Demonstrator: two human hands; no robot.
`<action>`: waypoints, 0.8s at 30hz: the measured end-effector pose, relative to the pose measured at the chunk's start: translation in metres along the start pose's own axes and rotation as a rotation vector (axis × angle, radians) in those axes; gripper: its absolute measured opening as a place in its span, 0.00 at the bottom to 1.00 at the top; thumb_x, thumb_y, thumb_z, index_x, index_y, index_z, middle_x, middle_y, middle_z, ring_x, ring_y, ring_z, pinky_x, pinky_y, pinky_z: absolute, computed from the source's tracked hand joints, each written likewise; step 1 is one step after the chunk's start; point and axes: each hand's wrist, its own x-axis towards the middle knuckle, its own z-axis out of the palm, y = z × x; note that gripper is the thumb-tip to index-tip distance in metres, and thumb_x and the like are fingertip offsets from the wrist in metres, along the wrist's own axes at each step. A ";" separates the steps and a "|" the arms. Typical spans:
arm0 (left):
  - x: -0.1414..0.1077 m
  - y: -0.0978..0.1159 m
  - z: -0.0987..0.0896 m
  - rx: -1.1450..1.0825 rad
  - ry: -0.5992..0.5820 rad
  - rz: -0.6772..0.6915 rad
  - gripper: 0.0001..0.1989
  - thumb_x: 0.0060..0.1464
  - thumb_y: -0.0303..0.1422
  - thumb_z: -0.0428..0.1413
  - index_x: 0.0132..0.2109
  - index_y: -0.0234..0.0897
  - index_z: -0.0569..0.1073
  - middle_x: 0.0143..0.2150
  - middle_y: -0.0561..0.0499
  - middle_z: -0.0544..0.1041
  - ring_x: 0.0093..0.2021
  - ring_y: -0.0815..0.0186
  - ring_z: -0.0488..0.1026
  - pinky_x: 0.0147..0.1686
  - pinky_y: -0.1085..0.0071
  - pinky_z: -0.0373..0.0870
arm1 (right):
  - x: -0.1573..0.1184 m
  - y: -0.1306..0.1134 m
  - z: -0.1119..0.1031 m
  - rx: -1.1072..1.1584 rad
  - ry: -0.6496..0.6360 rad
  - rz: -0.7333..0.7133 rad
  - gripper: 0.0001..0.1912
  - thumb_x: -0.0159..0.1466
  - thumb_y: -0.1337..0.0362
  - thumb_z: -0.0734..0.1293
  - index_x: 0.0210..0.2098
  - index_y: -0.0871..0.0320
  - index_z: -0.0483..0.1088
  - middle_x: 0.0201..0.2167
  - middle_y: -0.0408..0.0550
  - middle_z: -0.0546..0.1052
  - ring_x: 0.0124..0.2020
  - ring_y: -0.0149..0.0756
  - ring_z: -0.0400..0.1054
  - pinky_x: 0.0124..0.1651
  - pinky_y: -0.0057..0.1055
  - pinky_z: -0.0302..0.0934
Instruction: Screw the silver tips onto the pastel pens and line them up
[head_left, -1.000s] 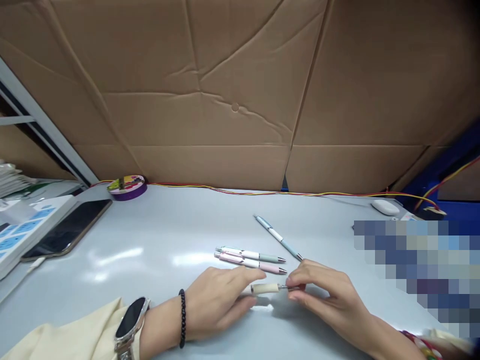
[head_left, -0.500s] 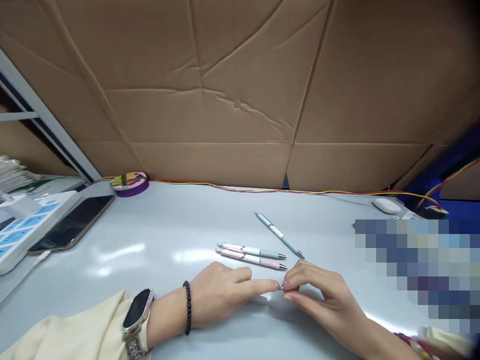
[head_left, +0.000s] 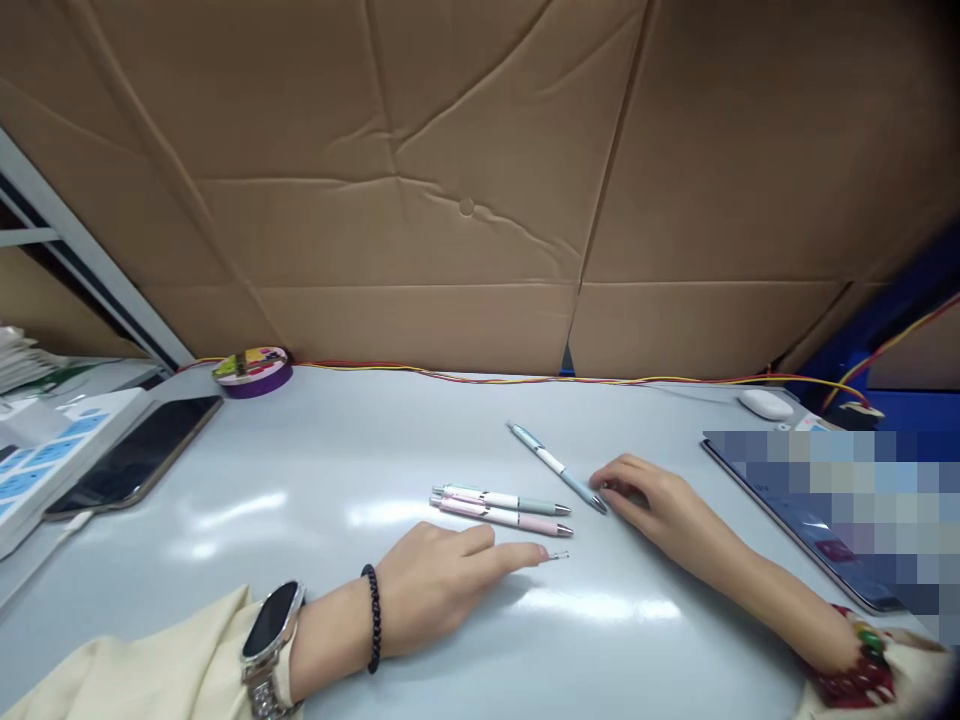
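My left hand (head_left: 450, 580) rests low over the table, its index finger stretched out, the other fingers curled. A small shiny metal piece (head_left: 559, 555) shows at that fingertip; whether the hand grips it is unclear. Two pens, one green and white (head_left: 510, 501), one pink and white (head_left: 502, 517), lie side by side above the left hand. Farther up lies a slanted blue and white pen (head_left: 556, 466). My right hand (head_left: 652, 495) is closed in a pinch beside that pen's tip, with a tiny dark thing between thumb and index finger, too small to name.
A phone (head_left: 139, 455) and a white power strip (head_left: 67, 450) lie at the left. A purple round tin (head_left: 253, 372) and thin wires (head_left: 480, 380) line the back edge. At the right are a white mouse (head_left: 765, 404) and a partly blurred tablet (head_left: 795, 520).
My right hand has moved up and right, away from my left fingertip, to the blue pen's tip. The metal piece now shows at my left fingertip. The view has shifted slightly.
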 end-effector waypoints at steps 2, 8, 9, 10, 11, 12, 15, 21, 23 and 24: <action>0.000 0.000 0.000 -0.009 0.012 -0.015 0.20 0.61 0.25 0.41 0.57 0.48 0.58 0.32 0.55 0.72 0.24 0.66 0.69 0.23 0.74 0.60 | 0.000 0.002 0.003 -0.010 -0.022 0.029 0.07 0.63 0.67 0.61 0.39 0.55 0.70 0.31 0.46 0.74 0.30 0.36 0.71 0.33 0.34 0.66; 0.000 0.002 -0.001 -0.041 0.035 -0.035 0.21 0.59 0.24 0.41 0.58 0.48 0.57 0.35 0.54 0.73 0.26 0.65 0.71 0.25 0.73 0.63 | 0.000 0.001 0.001 -0.030 0.009 0.046 0.12 0.61 0.67 0.62 0.45 0.55 0.68 0.32 0.46 0.73 0.31 0.38 0.69 0.35 0.36 0.66; 0.000 0.002 -0.002 -0.044 0.028 -0.037 0.21 0.59 0.24 0.41 0.58 0.47 0.57 0.35 0.54 0.73 0.26 0.65 0.71 0.25 0.73 0.63 | 0.000 -0.001 0.000 -0.031 0.031 0.041 0.11 0.62 0.66 0.62 0.45 0.55 0.67 0.33 0.47 0.73 0.32 0.38 0.69 0.36 0.37 0.65; 0.001 0.003 -0.002 -0.044 0.017 -0.039 0.21 0.59 0.24 0.41 0.57 0.47 0.58 0.35 0.54 0.73 0.27 0.65 0.72 0.25 0.73 0.63 | -0.001 -0.004 0.000 -0.029 0.053 0.034 0.10 0.63 0.65 0.61 0.44 0.56 0.67 0.34 0.48 0.73 0.34 0.39 0.68 0.37 0.38 0.65; 0.001 0.003 -0.003 -0.041 0.006 -0.041 0.21 0.59 0.24 0.41 0.57 0.47 0.58 0.35 0.54 0.73 0.27 0.65 0.72 0.25 0.73 0.63 | -0.002 -0.008 0.000 -0.022 0.073 0.020 0.09 0.64 0.65 0.60 0.44 0.56 0.67 0.35 0.49 0.73 0.34 0.39 0.68 0.38 0.39 0.64; 0.001 0.003 -0.003 -0.036 -0.002 -0.041 0.21 0.59 0.24 0.41 0.57 0.46 0.59 0.34 0.54 0.73 0.27 0.65 0.72 0.25 0.73 0.63 | -0.004 -0.013 0.000 -0.007 0.084 -0.005 0.08 0.65 0.64 0.59 0.43 0.56 0.67 0.34 0.49 0.73 0.34 0.39 0.68 0.38 0.39 0.64; 0.002 0.002 -0.002 -0.019 -0.003 -0.033 0.21 0.59 0.24 0.41 0.57 0.45 0.60 0.33 0.54 0.73 0.25 0.65 0.71 0.24 0.73 0.63 | -0.010 -0.030 0.006 0.075 0.069 -0.132 0.07 0.65 0.63 0.61 0.40 0.55 0.69 0.31 0.47 0.74 0.33 0.37 0.68 0.37 0.35 0.65; 0.002 0.002 0.000 -0.025 0.035 -0.016 0.21 0.59 0.24 0.41 0.57 0.46 0.60 0.34 0.54 0.75 0.27 0.66 0.72 0.25 0.74 0.64 | -0.018 -0.053 0.021 0.259 0.003 -0.246 0.06 0.64 0.67 0.63 0.36 0.56 0.73 0.28 0.45 0.77 0.28 0.33 0.70 0.32 0.29 0.65; 0.002 0.002 -0.001 -0.063 0.039 -0.021 0.20 0.60 0.25 0.41 0.57 0.46 0.59 0.39 0.53 0.76 0.30 0.65 0.74 0.27 0.73 0.66 | -0.018 -0.055 0.023 0.267 0.013 -0.221 0.06 0.64 0.67 0.63 0.35 0.56 0.73 0.27 0.45 0.77 0.28 0.33 0.71 0.31 0.29 0.65; 0.002 0.003 -0.001 -0.093 0.036 -0.033 0.19 0.61 0.26 0.41 0.58 0.45 0.58 0.42 0.53 0.76 0.33 0.65 0.75 0.29 0.73 0.66 | -0.018 -0.056 0.023 0.270 0.016 -0.209 0.06 0.64 0.67 0.63 0.35 0.56 0.73 0.27 0.45 0.77 0.28 0.33 0.71 0.31 0.28 0.65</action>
